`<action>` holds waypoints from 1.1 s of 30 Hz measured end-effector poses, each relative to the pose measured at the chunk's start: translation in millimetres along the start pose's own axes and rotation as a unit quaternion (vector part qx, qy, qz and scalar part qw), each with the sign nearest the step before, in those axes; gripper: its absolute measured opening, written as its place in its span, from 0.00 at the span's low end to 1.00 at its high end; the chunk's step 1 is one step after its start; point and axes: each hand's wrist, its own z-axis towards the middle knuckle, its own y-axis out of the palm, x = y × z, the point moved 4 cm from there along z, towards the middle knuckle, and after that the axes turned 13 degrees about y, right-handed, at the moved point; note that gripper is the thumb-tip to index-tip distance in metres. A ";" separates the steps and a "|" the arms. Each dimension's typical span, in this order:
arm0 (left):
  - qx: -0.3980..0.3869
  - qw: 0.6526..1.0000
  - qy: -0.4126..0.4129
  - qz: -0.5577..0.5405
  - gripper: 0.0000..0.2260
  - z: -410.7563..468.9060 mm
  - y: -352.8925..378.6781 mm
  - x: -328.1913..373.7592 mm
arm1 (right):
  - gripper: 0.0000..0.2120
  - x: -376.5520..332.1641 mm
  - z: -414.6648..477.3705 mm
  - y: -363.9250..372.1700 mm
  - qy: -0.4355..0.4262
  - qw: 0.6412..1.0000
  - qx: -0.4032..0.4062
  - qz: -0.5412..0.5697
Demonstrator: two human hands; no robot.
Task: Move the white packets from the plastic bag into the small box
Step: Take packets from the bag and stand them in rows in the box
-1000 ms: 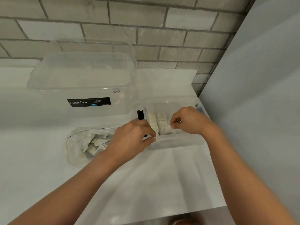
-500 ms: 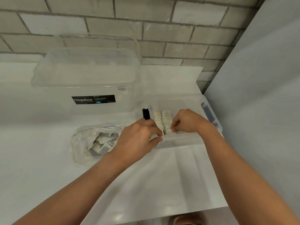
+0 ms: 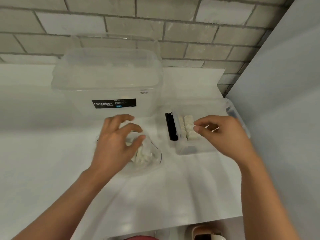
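Packing in progress: a person's left hand point(image 3: 117, 141), fingers spread wide and holding nothing, hovers over the mouth of the plastic bag point(image 3: 152, 159) at the centre of the frame, where white packets point(image 3: 142, 156) lie in a loose heap. Right of centre, the right hand point(image 3: 225, 134) hangs above the small box point(image 3: 195, 150), fingers loosely curled with nothing visible between them, though blur softens the fingertips. Stacked packets point(image 3: 189, 129) stand in neat rows along the box's left side, beside a black clip point(image 3: 170, 127) on its rim.

The job looks partway done, with a fresh fetch from the bag in hand. The next move calls for a clean pinch on one small packet through the crinkled opening, without dragging the bag along.

The bag is thin, clear and crumpled; the packets are small, pillow-like and matt; the box is rigid clear plastic with rounded corners. A large clear tub point(image 3: 107, 78) with a black label stands at upper left on the white table point(image 3: 43, 153).
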 end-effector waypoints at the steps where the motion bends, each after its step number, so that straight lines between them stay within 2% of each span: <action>1: 0.006 1.000 -0.019 0.016 0.08 -9.1 -7.9 -12.4 | 0.04 -12.3 -14.4 7.8 -0.013 0.999 0.007 0.044; 4: 0.005 0.998 -0.056 0.040 0.08 -35.9 -23.6 -42.4 | 0.05 -49.0 -47.9 50.0 -0.059 0.990 -0.026 0.128; 6: -0.003 0.998 -0.052 0.040 0.07 -48.8 -26.4 -54.2 | 0.06 -67.9 -59.3 86.4 -0.080 0.985 -0.072 0.136; 10: -0.060 0.996 -0.010 0.063 0.06 -60.8 -15.3 -69.1 | 0.09 -78.3 -56.6 163.9 -0.096 0.985 -0.146 -0.005; 12: -0.115 0.989 -0.031 0.085 0.12 -63.7 -4.7 -79.5 | 0.10 -74.8 -51.3 191.1 -0.091 0.979 -0.158 -0.094; 14: -0.173 0.978 -0.073 0.092 0.24 -66.9 3.7 -91.1 | 0.10 -68.5 -46.7 206.3 -0.072 0.969 -0.155 -0.179; 16: -0.195 0.972 -0.120 0.047 0.31 -67.7 6.6 -99.1 | 0.10 -63.9 -41.7 212.3 -0.049 0.962 -0.143 -0.227; 20: -0.152 0.979 -0.121 -0.065 0.32 -61.3 2.0 -98.8 | 0.04 -68.2 -32.9 209.1 -0.023 0.964 -0.086 -0.249; 25: -0.124 0.982 -0.092 -0.113 0.32 -48.7 -7.4 -96.6 | 0.20 -86.3 -25.0 193.2 -0.042 0.963 0.015 -0.266; 29: -0.115 0.982 -0.075 -0.129 0.32 -46.3 -8.9 -99.4 | 0.24 -89.6 -25.2 190.1 -0.031 0.960 0.032 -0.275; 31: -0.133 0.980 -0.084 -0.121 0.34 -49.3 -5.9 -103.7 | 0.22 -88.2 -25.8 194.1 -0.022 0.961 0.022 -0.275; 33: -0.160 0.968 -0.111 -0.157 0.37 -50.5 -1.9 -107.5 | 0.19 -87.2 -25.3 202.7 -0.008 0.960 0.000 -0.278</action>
